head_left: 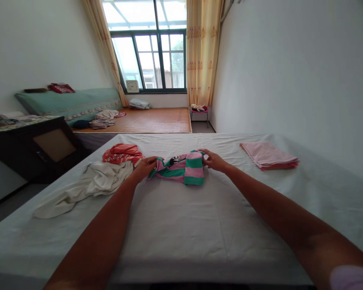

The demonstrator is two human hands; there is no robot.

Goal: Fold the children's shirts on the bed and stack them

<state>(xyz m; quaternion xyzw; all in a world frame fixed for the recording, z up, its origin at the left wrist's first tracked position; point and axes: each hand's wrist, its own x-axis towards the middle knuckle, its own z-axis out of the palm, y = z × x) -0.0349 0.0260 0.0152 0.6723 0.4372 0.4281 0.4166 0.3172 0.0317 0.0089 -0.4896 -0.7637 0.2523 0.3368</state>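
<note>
A pink and green striped garment (194,169) with a dark printed figure is stretched between my hands over the pale sheet. Its right part is folded over and hangs in flat stripes. My left hand (147,166) pinches the left end, and my right hand (213,160) grips the upper right edge. Just left of my left hand lies a crumpled red garment (122,154) with a pale print. In front of it spreads a rumpled off-white garment (105,177) with dark lettering. A folded pink stack (269,154) with a red layer beneath rests at the right.
The bed's pale sheet (175,233) runs up to the white wall on the right. Beyond it is a second bed with a brown mat (157,119) and clothes (104,119). A dark cabinet (48,141) stands left, a small stool (199,110) by the curtain.
</note>
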